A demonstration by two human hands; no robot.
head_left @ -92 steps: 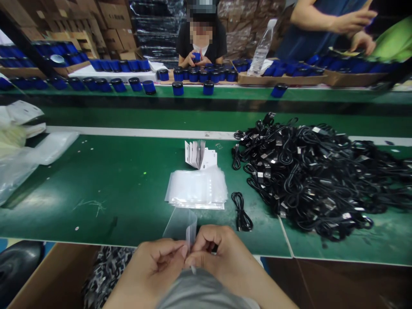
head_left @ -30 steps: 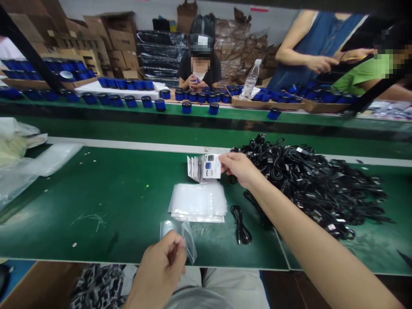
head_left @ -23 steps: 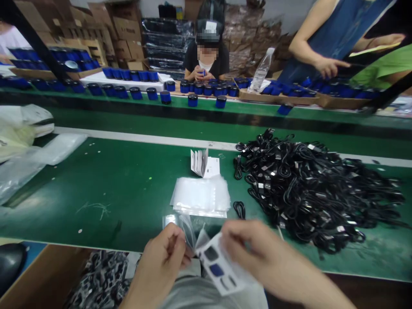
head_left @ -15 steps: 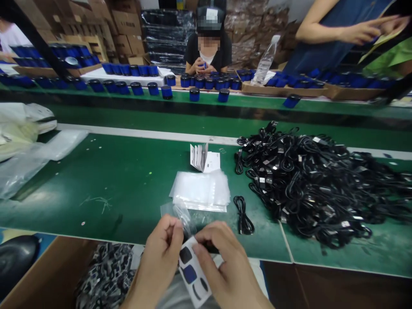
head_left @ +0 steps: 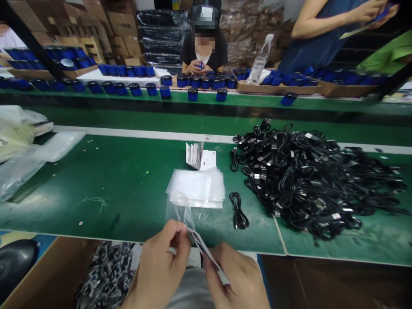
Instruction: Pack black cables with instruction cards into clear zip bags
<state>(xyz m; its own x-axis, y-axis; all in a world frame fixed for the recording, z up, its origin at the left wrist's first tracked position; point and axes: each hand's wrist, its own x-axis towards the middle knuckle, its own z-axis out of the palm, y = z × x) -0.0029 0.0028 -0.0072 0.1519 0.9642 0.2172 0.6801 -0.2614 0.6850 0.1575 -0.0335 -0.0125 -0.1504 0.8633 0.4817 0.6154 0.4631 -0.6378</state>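
Note:
My left hand (head_left: pixel 162 264) pinches a small clear plastic bag (head_left: pixel 179 213) by its mouth, just off the near edge of the green table. My right hand (head_left: pixel 236 277) grips a white printed card (head_left: pixel 206 253), held edge-on with its tip at the bag's opening. Beyond the hands lies a stack of clear bags (head_left: pixel 196 189). Behind the stack stands a fanned pile of white cards (head_left: pixel 197 155). One coiled black cable (head_left: pixel 238 210) lies apart from a big heap of black cables (head_left: pixel 309 176) on the right.
The green table (head_left: pixel 106 184) has loose plastic sheeting (head_left: pixel 28 154) at its left end. A conveyor behind carries several blue cylinders (head_left: pixel 165 91). A seated person (head_left: pixel 204 45) and other people (head_left: pixel 322 30) work on the far side beside a water bottle (head_left: pixel 261 60). A cardboard box (head_left: pixel 48 279) sits below left.
My right hand reached to the card pile, took one card, and brought it back to the bag in my left hand. The card has turned edge-on at the bag's mouth.

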